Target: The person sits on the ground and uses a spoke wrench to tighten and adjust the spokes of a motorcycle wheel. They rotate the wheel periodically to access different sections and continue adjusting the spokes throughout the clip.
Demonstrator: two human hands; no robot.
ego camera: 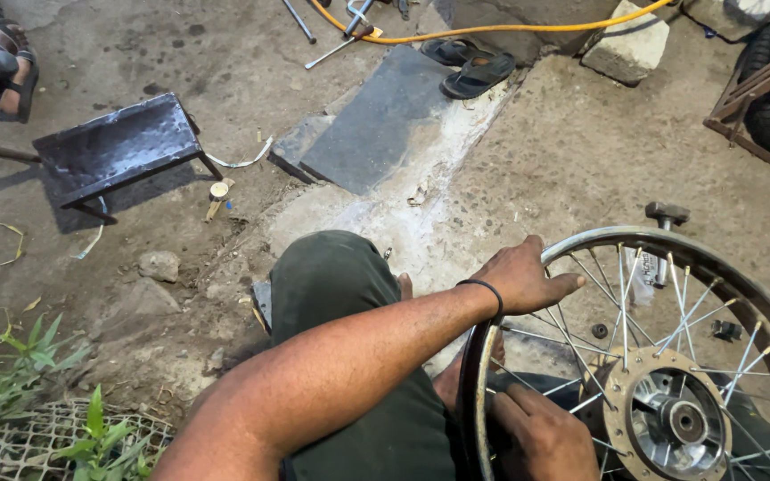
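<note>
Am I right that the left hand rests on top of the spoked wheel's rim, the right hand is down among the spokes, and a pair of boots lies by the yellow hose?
Not boots: the head view shows a pair of dark flip-flops by the yellow hose. The left hand does rest on the spoked wheel's rim, and the right hand is down among the spokes.

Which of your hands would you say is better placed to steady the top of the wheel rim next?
The left hand, probably: it already lies over the upper edge of the wheel rim, fingers outstretched. The right hand sits lower, at the rim's near side among the spokes.
</note>
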